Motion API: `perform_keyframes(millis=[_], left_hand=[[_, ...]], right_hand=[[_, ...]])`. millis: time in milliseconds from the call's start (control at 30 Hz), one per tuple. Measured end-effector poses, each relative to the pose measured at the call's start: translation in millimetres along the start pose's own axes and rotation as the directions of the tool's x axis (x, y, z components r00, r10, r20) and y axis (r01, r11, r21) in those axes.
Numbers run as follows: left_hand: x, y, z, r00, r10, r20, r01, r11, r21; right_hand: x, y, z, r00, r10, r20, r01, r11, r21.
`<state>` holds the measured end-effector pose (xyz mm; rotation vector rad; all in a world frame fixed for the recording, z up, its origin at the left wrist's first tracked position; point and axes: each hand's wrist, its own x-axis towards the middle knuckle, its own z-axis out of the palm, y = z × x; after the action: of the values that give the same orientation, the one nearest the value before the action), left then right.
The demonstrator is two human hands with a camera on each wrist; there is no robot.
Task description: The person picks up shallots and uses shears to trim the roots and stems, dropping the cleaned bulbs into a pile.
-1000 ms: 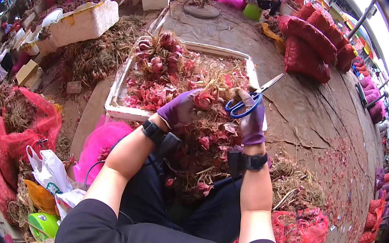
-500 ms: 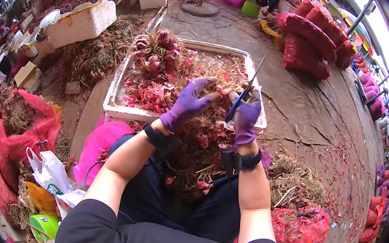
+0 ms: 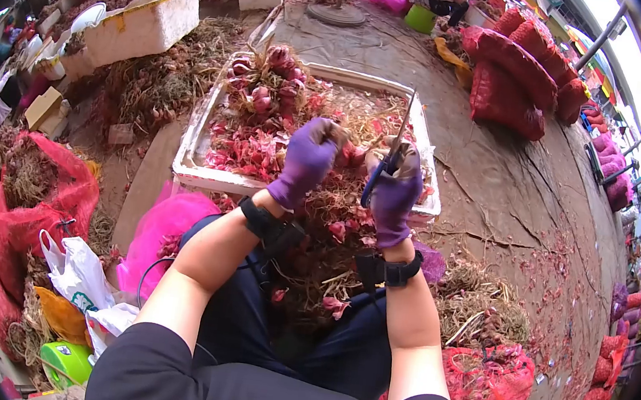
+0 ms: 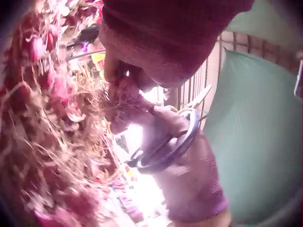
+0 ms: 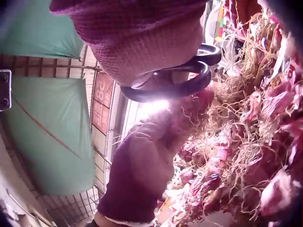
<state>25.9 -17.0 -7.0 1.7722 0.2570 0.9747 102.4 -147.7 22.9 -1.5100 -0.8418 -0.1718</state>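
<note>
Both hands wear purple gloves and meet above a white foam tray (image 3: 216,179) in the head view. My right hand (image 3: 397,197) grips blue-handled scissors (image 3: 374,181), the blades pointing up and away from me. Their loops (image 4: 163,158) lie across the glove in the left wrist view. My left hand (image 3: 307,165) has its fingers curled toward the right hand and holds a red shallot (image 3: 352,155) with stringy roots. In the right wrist view that shallot (image 5: 202,98) sits between both hands, partly hidden by the fingers. A bunch of shallots (image 3: 262,99) and loose red skins fill the tray.
Red mesh sacks (image 3: 506,99) stand at the back right. A foam box (image 3: 146,26) lies on dried stalks at the left. Beside my legs are a pink mesh bag (image 3: 162,237), a white plastic bag (image 3: 79,275) and a red net of shallots (image 3: 494,378).
The scissors have swung from pointing right to nearly upright. The left hand opened, moved over the tray, then curled its fingers close beside the right hand.
</note>
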Motion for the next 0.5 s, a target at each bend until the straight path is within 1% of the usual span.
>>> perform_keyframes(millis=[33,67,100,133,167,200,233,267,300,333,367,433,467,500], left_hand=[[3.7,-5.5,-5.5,0.968,-0.25,-0.022,0.235,0.934,-0.269],[6.7,-11.5,-10.1,0.877,-0.48,0.025,0.423,0.746,-0.515],[8.0,-19.8,-11.5,0.877,-0.479,0.024,0.422,0.747,-0.514],[9.5,-24.7,-12.0,0.855,-0.515,0.061,0.412,0.602,-0.684],[10.9,-29.7,-13.5,0.834,-0.542,0.107,0.383,0.427,-0.82],[12.2,-34.8,-17.3,0.808,-0.58,0.098,0.45,0.501,-0.739],[13.1,-23.8,-15.9,0.811,-0.577,0.1,0.448,0.503,-0.739],[12.8,-3.5,-13.5,0.866,-0.479,0.141,0.468,0.682,-0.562],[11.4,7.8,-12.0,0.9,-0.386,0.205,0.435,0.827,-0.356],[9.8,7.0,-11.9,0.886,-0.327,0.329,0.396,0.902,-0.171],[7.3,3.5,-6.4,0.886,-0.324,0.331,0.395,0.903,-0.172],[0.1,-3.7,8.0,0.906,-0.25,0.342,0.356,0.886,-0.296],[-2.8,-5.8,8.2,0.935,-0.206,0.287,0.291,0.91,-0.295],[-5.2,-6.9,10.5,0.936,-0.207,0.285,0.291,0.91,-0.296]], right_hand=[[-0.1,-2.2,0.3,0.999,0.028,0.022,-0.029,0.998,0.055],[-0.2,-2.4,1.2,0.999,0.027,0.024,-0.029,0.998,0.057],[-0.3,-2.4,1.6,0.985,0.16,0.062,-0.169,0.965,0.199],[-0.1,-2.5,1.6,0.952,0.282,0.116,-0.305,0.893,0.33],[0.2,1.7,1.2,0.953,0.282,0.115,-0.304,0.893,0.331],[0.9,9.6,0.2,0.954,0.286,0.088,-0.295,0.849,0.439],[2.7,14.3,-0.4,0.955,0.29,0.061,-0.276,0.795,0.541],[4.4,14.7,-0.6,0.968,0.25,0.029,-0.224,0.804,0.55],[5.6,16.8,-0.4,0.969,0.246,0.025,-0.218,0.805,0.552],[6.5,18.2,-0.1,0.973,0.232,-0.016,-0.188,0.827,0.53],[6.8,18.6,-0.3,0.975,0.217,-0.055,-0.16,0.849,0.504],[5.4,16.8,-2.4,0.975,0.217,-0.039,-0.168,0.848,0.502],[4.8,16.3,-2.8,0.97,0.24,-0.032,-0.192,0.842,0.504],[5.1,15.3,-3.2,0.965,0.262,-0.027,-0.213,0.836,0.506]])
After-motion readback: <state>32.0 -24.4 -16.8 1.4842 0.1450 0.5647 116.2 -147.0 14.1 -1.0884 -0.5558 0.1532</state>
